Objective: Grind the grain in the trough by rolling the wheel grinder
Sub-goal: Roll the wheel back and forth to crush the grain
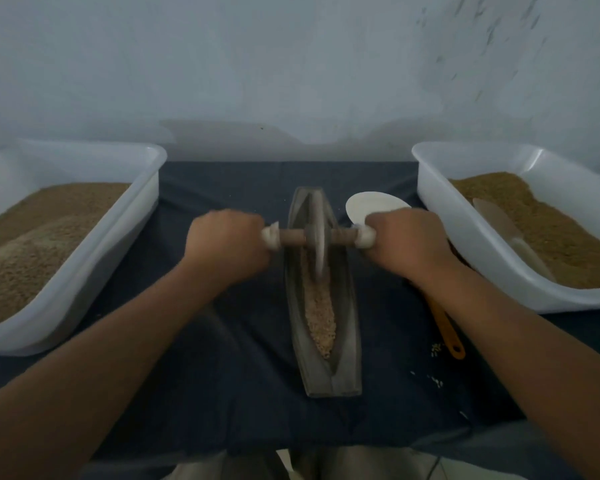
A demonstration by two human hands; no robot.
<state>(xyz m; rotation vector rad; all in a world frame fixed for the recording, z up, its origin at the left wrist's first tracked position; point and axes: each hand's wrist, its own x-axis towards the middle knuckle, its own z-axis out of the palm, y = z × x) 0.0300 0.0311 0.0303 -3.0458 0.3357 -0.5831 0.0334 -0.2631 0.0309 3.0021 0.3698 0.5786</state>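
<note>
Trough (pixel 347 358) lies centred on the dark cloth (pixel 222 393), long axis running straight away from me, blunt near end toward my body. Crushed grain (pixel 321 320) fills its groove along the near half. Wheel grinder (pixel 317 237) stands upright in the far half, axle crosswise to the trough. My left hand (pixel 227 244) is clenched round the axle's white-wrapped left end; my right hand (pixel 409 242) is clenched round the right end. Orange handle (pixel 445 330) lies under my right forearm. White disc (pixel 371 206) sits just beyond the right hand. Left tub (pixel 94 268) and right tub (pixel 465 244) of meal flank the trough.
</note>
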